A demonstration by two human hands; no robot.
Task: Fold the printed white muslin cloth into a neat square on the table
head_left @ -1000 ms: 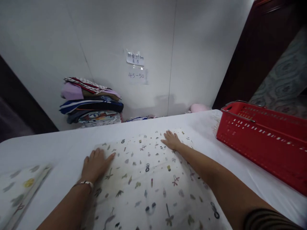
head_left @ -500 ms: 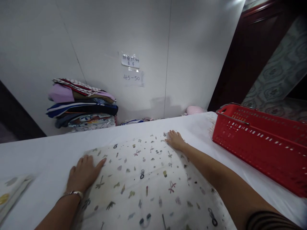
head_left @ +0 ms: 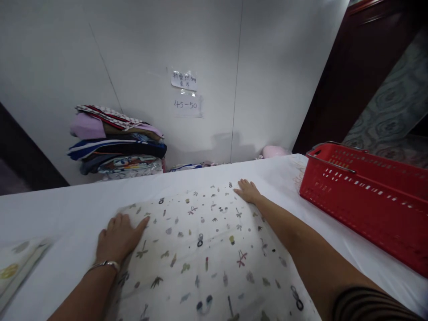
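From here I see the left hand (head_left: 117, 237) and right hand (head_left: 248, 191), fingers spread, lying palm-down at the far corners of a patterned white cloth (head_left: 203, 254). The cloth lies flat on the white-covered table (head_left: 70, 209), between a folded cloth (head_left: 22, 263) at left and a red basket (head_left: 361, 209) at right; beyond the table's far edge stands a fabric pile (head_left: 117, 145).

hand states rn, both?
Left hand: open, palm down at the left edge of the patterned cloth.
Right hand: open, palm down near its far right corner.
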